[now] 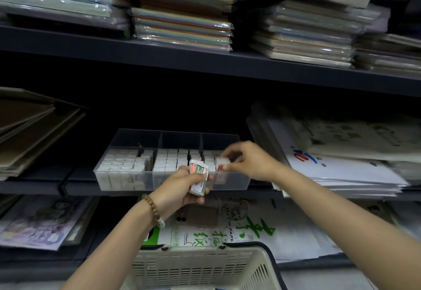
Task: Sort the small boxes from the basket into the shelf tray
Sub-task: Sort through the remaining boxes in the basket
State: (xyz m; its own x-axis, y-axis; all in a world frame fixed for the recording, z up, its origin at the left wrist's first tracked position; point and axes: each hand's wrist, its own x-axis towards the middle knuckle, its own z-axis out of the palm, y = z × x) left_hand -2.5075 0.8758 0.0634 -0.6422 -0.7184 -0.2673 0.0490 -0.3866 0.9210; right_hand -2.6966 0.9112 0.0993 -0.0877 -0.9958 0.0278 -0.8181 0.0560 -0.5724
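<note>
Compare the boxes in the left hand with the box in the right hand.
Count: the left hand grips a stack of boxes; the right hand pinches a single box.
Place: the stack is in front of the clear tray; the single box is over its right compartment.
Face: the stack shows a red-and-green label; the single box looks mostly white, blurred.
Both are small.

The white paper pack [262, 228] bears vertical lettering that reads "SKETCH PAPER", a letter or 2 unclear, beside large green brush characters. The red and green print on the small boxes [198, 177] is too blurred to read.
</note>
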